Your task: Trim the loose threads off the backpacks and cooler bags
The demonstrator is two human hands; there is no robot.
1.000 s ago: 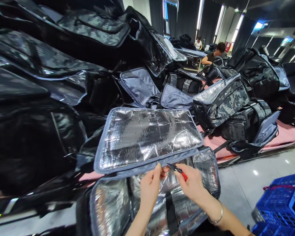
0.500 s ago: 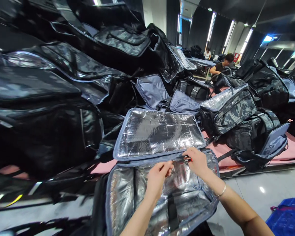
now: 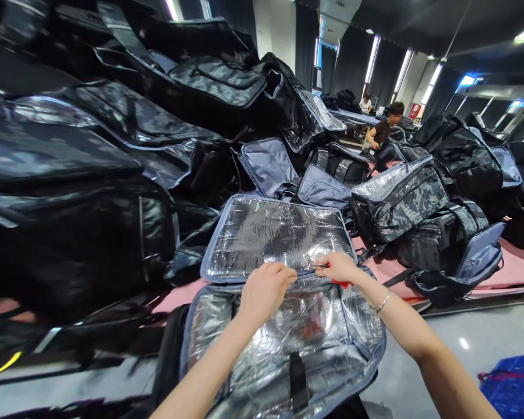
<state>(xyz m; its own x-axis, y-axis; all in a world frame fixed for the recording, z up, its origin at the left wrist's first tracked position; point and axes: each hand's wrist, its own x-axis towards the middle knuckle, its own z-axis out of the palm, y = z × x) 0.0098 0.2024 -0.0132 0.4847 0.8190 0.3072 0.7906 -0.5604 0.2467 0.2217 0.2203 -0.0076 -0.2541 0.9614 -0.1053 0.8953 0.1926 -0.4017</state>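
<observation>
An open insulated bag (image 3: pixel 262 355) with silver foil lining lies before me, its foil-lined lid (image 3: pixel 266 233) folded back and edged in blue-grey binding. My left hand (image 3: pixel 264 289) is closed, pinching the lid's near edge at the hinge seam. Just to its right, my right hand (image 3: pixel 340 269) is closed around a small red-handled cutter (image 3: pixel 341 283), its tip at the same seam. A thin bracelet circles my right wrist.
Black and camouflage bags (image 3: pixel 397 198) are heaped on a pink table (image 3: pixel 519 267) to the left, behind and right. A blue plastic crate (image 3: pixel 515 387) stands on the grey floor at lower right. Two people sit far back near the windows.
Both hands have moved up to the lid's hinge seam. My left hand now pinches the edge, and my right hand has brought the cutter to it. The camera shifted left.
</observation>
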